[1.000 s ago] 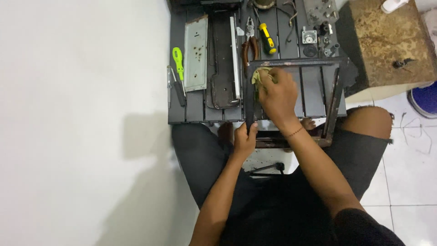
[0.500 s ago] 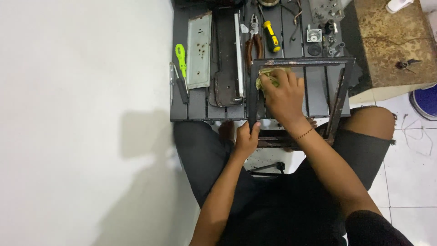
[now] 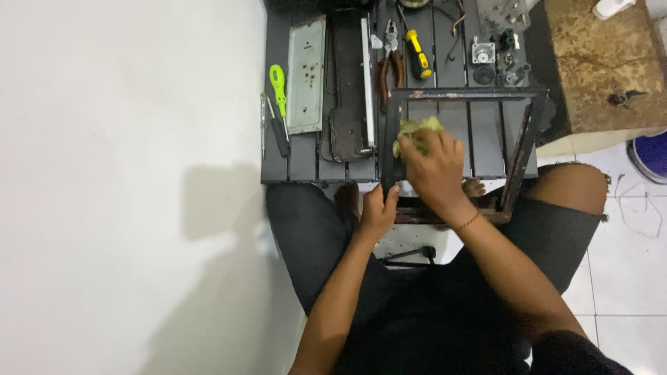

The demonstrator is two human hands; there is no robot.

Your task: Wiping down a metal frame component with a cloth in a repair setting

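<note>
gripping the lower left corner of a rusty dark metal frame at centre frame, the person's left hand is clenched around the upright bar, steadying it against the knees. moving right, the right hand is closed on a wad of yellow-green cloth, pressed to the frame's left bar just above the left hand. a second ago the cloth sat a little further right, inside the frame; it has since slid left and down onto the bar, which reads as a rubbing stroke along the metal, with the other bars looking as rusty as before. at upper left of the dark slatted table lie a green-handled screwdriver and a grey metal plate; pliers and a yellow-handled tool rest above the frame.
</note>
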